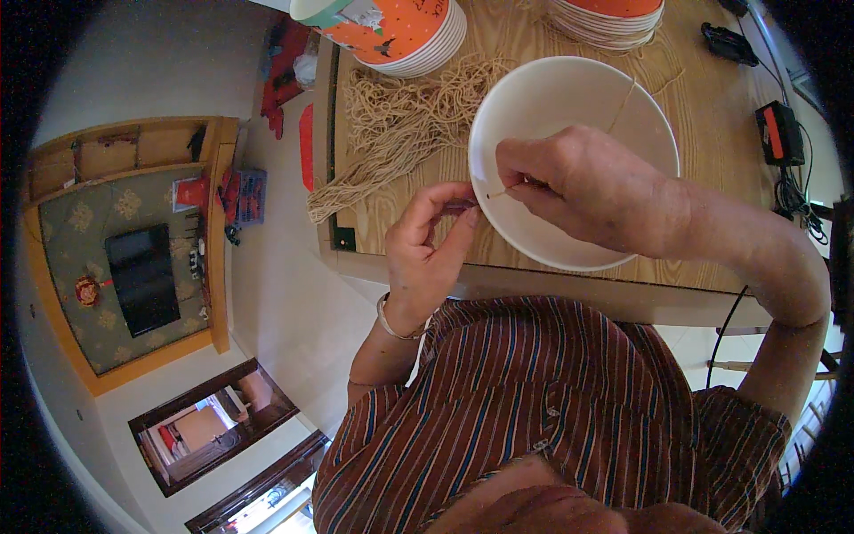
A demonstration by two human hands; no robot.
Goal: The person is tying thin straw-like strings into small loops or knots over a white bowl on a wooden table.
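A round paper bucket (569, 80), white inside, stands on the table with its mouth toward me. My right hand (578, 187) reaches into it, fingers closed in a pinch on a beige string (509, 190) beside a small dark hole in the left wall. The string's other part runs up the inside wall and over the far rim. Outside that wall, my left hand (431, 240) has its curled index finger and thumb against the bucket near the hole. What lies between those fingertips is hidden.
A loose bundle of beige strings (391, 125) lies left of the bucket on the wooden table (721, 107). Stacked orange paper buckets (414, 36) stand behind, with another stack (609, 22) at far right. A black adapter (778, 133) and cables line the right edge.
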